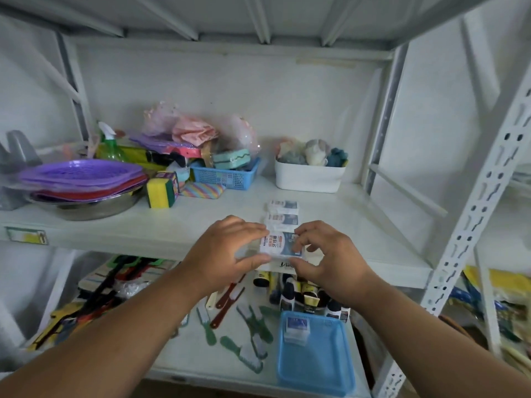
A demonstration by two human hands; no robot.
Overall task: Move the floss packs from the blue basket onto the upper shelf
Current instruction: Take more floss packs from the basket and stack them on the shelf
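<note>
Both forearms reach in from the bottom edge, hands meeting at the front lip of the upper shelf (172,225). Left hand (227,248) and right hand (327,254) each pinch one end of a single floss pack (277,244), fingers curled round its edges; it sits at or just above the shelf surface, can't tell if it's touching down yet. Two more floss packs already placed (283,212) lie in a row just behind it, running back toward the white bin (309,178) of scrubbers. Blue basket (316,366) is on the lower shelf, below and slightly right of the hands, among brushes and small bottles. At least one remaining pack (297,330) is visible in its back-left corner; looks like a short stack, count unclear. Rest of the basket floor looks bare. Progress estimate: two down, third being set, roughly one or a few left. Next step is probably to release this pack in line with the other two, then go back down for the basket's leftovers. Left half of the upper shelf is crowded with purple plates, sponges and a second small blue basket (227,175), so the row has to stay centre-right.
</note>
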